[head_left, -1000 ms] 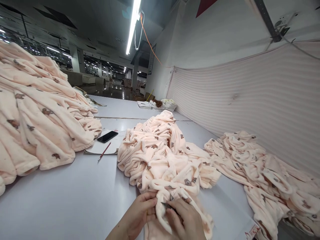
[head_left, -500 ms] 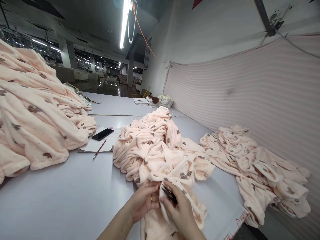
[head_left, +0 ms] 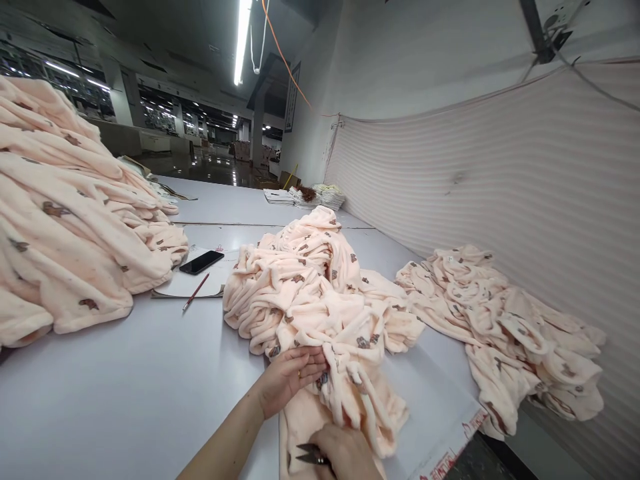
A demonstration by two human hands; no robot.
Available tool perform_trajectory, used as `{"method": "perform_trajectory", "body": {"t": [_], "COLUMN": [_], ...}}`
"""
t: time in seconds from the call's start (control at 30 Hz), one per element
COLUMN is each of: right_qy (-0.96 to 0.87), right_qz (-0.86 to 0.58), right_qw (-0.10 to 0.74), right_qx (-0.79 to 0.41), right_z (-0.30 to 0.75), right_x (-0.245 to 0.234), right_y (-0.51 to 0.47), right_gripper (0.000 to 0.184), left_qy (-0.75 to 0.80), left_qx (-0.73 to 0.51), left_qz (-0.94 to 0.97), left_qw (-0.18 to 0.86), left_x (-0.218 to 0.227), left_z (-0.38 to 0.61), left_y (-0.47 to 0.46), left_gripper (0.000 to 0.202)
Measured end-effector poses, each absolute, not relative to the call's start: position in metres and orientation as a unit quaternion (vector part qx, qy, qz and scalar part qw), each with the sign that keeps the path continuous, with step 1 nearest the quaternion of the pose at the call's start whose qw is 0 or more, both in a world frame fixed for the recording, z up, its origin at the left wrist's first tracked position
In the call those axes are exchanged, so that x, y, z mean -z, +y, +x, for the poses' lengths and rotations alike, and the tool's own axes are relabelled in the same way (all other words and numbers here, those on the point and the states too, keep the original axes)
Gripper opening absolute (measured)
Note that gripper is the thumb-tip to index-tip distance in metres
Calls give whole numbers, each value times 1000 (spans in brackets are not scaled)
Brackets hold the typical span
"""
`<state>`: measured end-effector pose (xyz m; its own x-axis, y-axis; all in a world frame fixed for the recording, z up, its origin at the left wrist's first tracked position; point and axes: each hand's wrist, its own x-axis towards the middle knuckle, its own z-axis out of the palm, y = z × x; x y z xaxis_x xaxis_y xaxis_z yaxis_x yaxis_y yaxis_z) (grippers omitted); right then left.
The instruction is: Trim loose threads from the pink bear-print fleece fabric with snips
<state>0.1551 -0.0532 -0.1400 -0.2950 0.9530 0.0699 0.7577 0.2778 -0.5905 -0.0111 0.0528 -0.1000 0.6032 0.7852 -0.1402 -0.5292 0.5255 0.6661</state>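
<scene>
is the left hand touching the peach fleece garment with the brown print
Touching. The head view shows the left hand with fingers pressed onto the peach fleece garment, fingertips sunk into a fold, no gap between them.
</scene>
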Motion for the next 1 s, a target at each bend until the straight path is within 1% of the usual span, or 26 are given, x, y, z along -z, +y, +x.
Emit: {"method": "perform_trajectory", "body": {"t": [0.1, 0.2, 0.27, 0.37, 0.43, 0.5, 0.53, 0.6, 0.7, 0.83, 0.93, 1.0], "right_qy": [-754, -736, -728, -709, -701, -700, -701, -703, -716, -746, -753, -745], "right_qz": [-570, -573, -568, -564, -559, -554, -554, -562, -572, -572, -576, -580], "right_qw": [233, 261, 274, 303, 321, 331, 334, 339, 329, 284, 256, 255], "right_qx": [-227, -248, -270, -297, -306, -304, -299, -274, -226, -189, -188, -206], "right_z": [151, 155, 157, 155, 153, 153, 154, 161, 176, 186, 180, 171], "right_x": [127, 110, 103, 98, 94, 88, 84, 76, 67, 63, 59, 54], "right_y": [-44, -38, -35, -27, -19, -10, -6, 0, 4, -3, -16, -24], "right_gripper": [22, 12, 13, 19, 22, 22, 22, 23, 23, 14, 11, 6], "left_qy": [255, 317, 358, 396, 391, 365, 351, 329, 326, 338, 345, 358], "left_qx": [-408, -457, -466, -429, -420, -462, -477, -494, -512, -538, -562, -568], "left_qz": [299, 289, 293, 334, 360, 384, 388, 394, 402, 412, 440, 448], "left_qw": [824, 779, 754, 740, 736, 711, 706, 701, 686, 653, 610, 590], "left_x": [105, 119, 132, 150, 157, 162, 163, 163, 159, 151, 150, 150], "left_z": [-34, -56, -60, -41, -15, 11, 21, 29, 18, -4, -6, -3], "left_y": [40, 19, 3, -18, -24, -22, -18, -10, -4, -11, -17, -20], "left_gripper": [21, 15, 14, 22, 26, 45, 47, 42, 33, 31, 30, 29]}}
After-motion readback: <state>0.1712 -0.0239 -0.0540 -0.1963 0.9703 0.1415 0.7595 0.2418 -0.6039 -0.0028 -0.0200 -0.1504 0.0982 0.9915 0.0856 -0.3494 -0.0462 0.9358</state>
